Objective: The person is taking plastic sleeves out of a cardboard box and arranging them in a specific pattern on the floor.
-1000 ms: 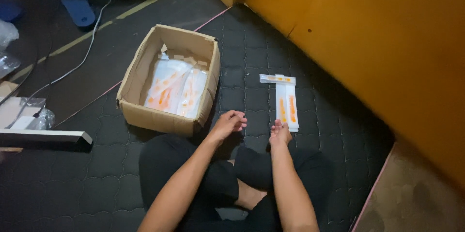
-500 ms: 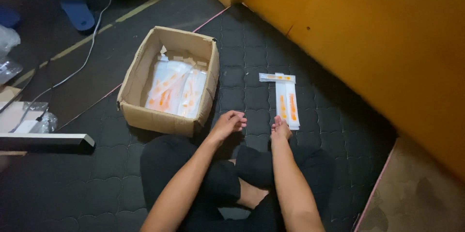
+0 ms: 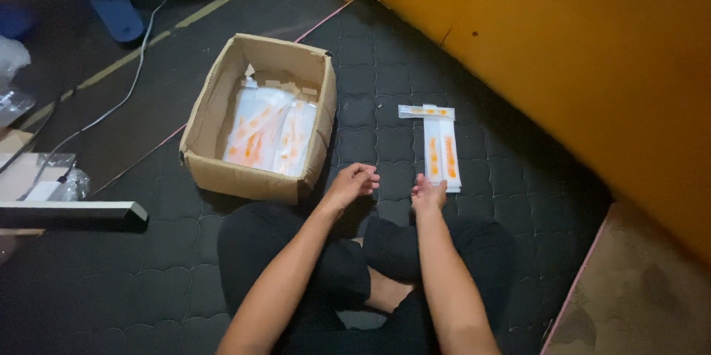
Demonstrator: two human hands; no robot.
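Observation:
I sit cross-legged on a dark padded floor mat (image 3: 385,114). My left hand (image 3: 352,183) hovers loosely curled and holds nothing, just right of an open cardboard box (image 3: 215,129) with several white-and-orange flat packets (image 3: 270,133) inside. My right hand (image 3: 428,193) rests at the near end of a small stack of the same long packets (image 3: 441,149) lying on the mat. Whether its fingers grip the stack cannot be told. One more packet (image 3: 425,112) lies crosswise at the stack's far end.
An orange wall (image 3: 592,66) runs along the right. A white cable (image 3: 126,92) crosses the floor at left, near a blue slipper (image 3: 117,18). A dark bar (image 3: 70,214) and plastic wrapping (image 3: 70,184) lie at the left edge. Tan flooring (image 3: 637,296) is at bottom right.

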